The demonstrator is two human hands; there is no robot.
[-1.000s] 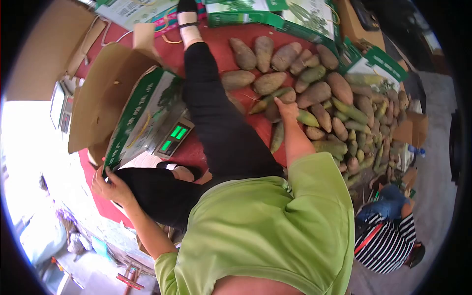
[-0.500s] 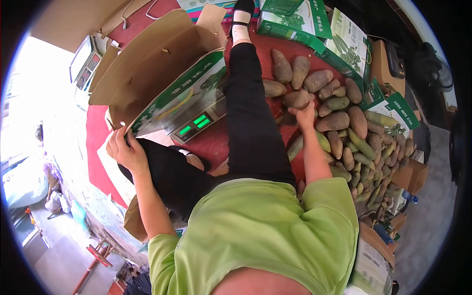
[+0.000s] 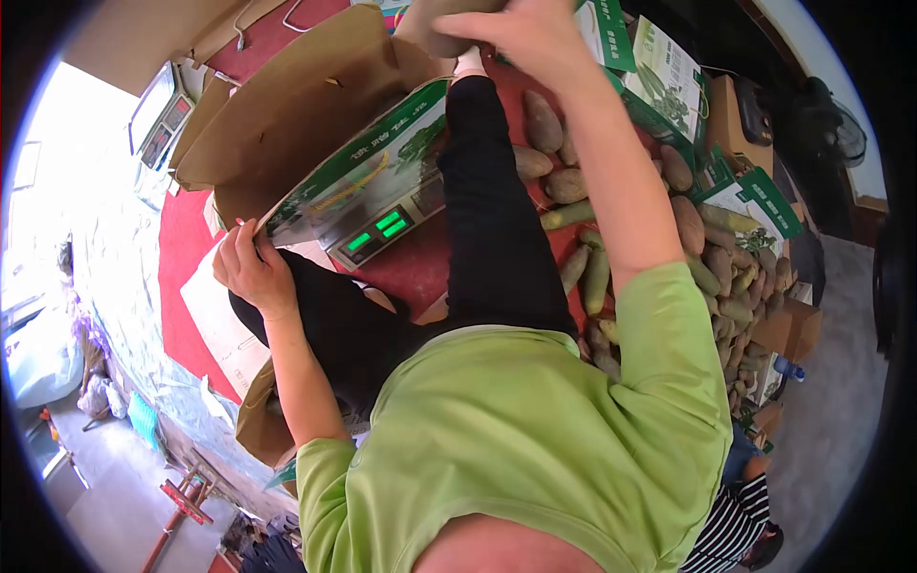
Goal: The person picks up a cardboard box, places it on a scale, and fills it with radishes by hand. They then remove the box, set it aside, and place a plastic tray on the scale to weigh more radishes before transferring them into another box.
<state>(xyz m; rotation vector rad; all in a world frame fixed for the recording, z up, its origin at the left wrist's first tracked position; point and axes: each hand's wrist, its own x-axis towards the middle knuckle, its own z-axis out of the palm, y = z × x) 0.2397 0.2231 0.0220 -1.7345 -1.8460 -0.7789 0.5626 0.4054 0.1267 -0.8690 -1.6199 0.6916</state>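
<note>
My right hand (image 3: 535, 36) is raised at the top of the view, closed around a large soil-covered radish (image 3: 458, 36) above the far end of the open carton (image 3: 287, 115). This green-printed cardboard carton stands with its flaps up on a scale (image 3: 377, 234) with lit green digits. My left hand (image 3: 253, 272) has its fingers closed at the carton's near left corner. Right of my black-trousered leg lies a heap of radishes (image 3: 688, 224), brownish and green, on red cloth (image 3: 430, 277). My right forearm hides part of the heap.
Green printed boxes (image 3: 664, 81) stand behind the heap. A second scale (image 3: 158, 124) is at the far left. An open brown box (image 3: 788, 325) sits at the right. Part of a person in striped clothing (image 3: 731, 525) shows at the lower right. A red-topped stand (image 3: 186, 501) is at lower left.
My right hand has lifted a radish from the heap and carried it up and left, over the carton's far end. My left hand stays at the carton's corner. Striped clothing has appeared at lower right.
</note>
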